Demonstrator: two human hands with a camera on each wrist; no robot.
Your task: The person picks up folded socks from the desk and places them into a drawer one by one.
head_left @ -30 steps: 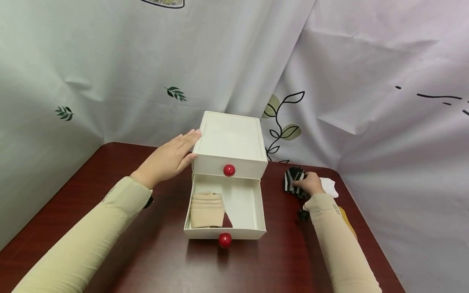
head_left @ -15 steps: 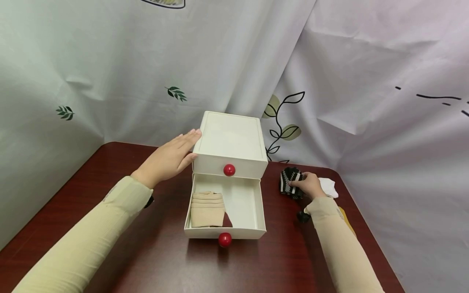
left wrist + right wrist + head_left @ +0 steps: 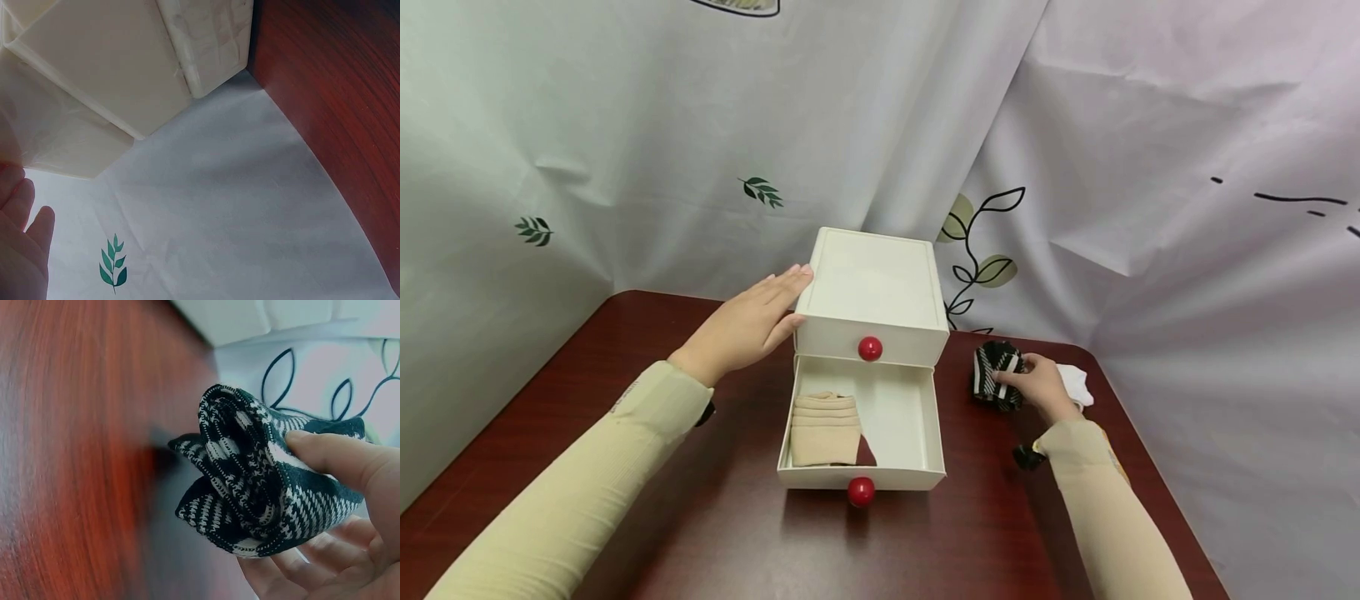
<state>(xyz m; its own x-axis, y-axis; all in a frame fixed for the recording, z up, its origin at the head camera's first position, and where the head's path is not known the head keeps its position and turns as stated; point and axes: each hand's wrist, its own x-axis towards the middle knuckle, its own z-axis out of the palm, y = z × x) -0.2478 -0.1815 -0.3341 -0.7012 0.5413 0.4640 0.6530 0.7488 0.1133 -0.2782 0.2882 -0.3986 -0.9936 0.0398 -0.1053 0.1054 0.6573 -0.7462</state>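
My left hand (image 3: 745,325) lies with straight fingers against the upper left edge of a white two-drawer box (image 3: 880,279). In the left wrist view its fingertips (image 3: 22,194) show beside the box's side. My right hand (image 3: 1037,385) pinches a folded black-and-white knitted sock (image 3: 997,375) right of the box. The right wrist view shows that sock (image 3: 250,481) between thumb and fingers, its folded layers facing the camera. The lower drawer (image 3: 906,417) is pulled out, and a folded beige sock (image 3: 825,429) with a dark red part lies in its left half.
A white cloth item (image 3: 1075,385) lies behind the right hand, and something yellow is mostly hidden under the right forearm. Red knobs (image 3: 870,348) sit on both drawer fronts. The dark red table (image 3: 715,508) meets a white printed curtain (image 3: 700,125) at the back.
My right hand has shifted slightly left with the black-and-white sock, and its wrist has turned a little. The left hand and the drawer box stay where they were.
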